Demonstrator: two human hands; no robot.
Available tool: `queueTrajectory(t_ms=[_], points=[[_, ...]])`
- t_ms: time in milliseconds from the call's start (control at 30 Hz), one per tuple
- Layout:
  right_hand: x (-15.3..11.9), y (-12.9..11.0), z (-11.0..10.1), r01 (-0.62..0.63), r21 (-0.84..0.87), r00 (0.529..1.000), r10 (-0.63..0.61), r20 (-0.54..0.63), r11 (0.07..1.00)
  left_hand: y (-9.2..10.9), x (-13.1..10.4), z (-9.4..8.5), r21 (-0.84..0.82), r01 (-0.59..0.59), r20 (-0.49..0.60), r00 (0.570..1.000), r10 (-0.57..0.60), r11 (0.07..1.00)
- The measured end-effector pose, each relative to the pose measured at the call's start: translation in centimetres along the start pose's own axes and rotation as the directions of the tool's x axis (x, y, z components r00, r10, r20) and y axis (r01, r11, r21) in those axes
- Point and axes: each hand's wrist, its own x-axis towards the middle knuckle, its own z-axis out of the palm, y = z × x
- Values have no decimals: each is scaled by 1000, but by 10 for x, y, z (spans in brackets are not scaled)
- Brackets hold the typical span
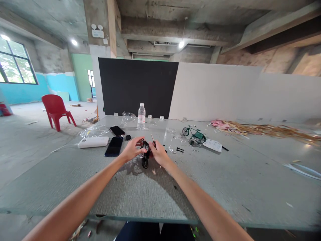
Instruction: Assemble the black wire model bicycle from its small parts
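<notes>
A small black model bicycle [144,160] stands on the table between my two hands, one wheel toward me. My left hand [132,148] grips it from the left, thumb and fingers closed about its upper part. On its right side, my right hand [157,152] is closed around a thin screwdriver-like tool [153,140] whose narrow shaft points up and away from me. Fingers cover much of the bicycle's upper part. To the right stands a green model bicycle [195,134], with small black parts [180,149] lying between it and my right hand.
Left of my hands lie two phones [114,146], a white power bank [93,142] with a cable, and clear plastic wrapping. A water bottle [141,116] stands behind. A white paper [212,145] lies by the green bicycle; brown strips [260,129] spread at the far right.
</notes>
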Motion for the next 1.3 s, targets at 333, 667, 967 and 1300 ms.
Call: queueTrajectory(t_ms=[333, 667, 967, 1300], points=[[-2, 2, 0, -3, 92, 998, -3, 65, 996, 2, 2, -6, 170, -71, -74, 994, 85, 983], [-5, -1, 3, -97, 318, 988, 52, 146, 943, 7, 1, -8, 46, -111, -1, 994, 111, 993], [-7, -11, -12, 101, -133, 994, -93, 63, 986, -8, 4, -6, -42, -45, -71, 997, 42, 998], [-13, -14, -33, 282, -447, 958, -224, 179, 849, -9, 3, -7, -147, 3, -6, 1000, -4, 989]])
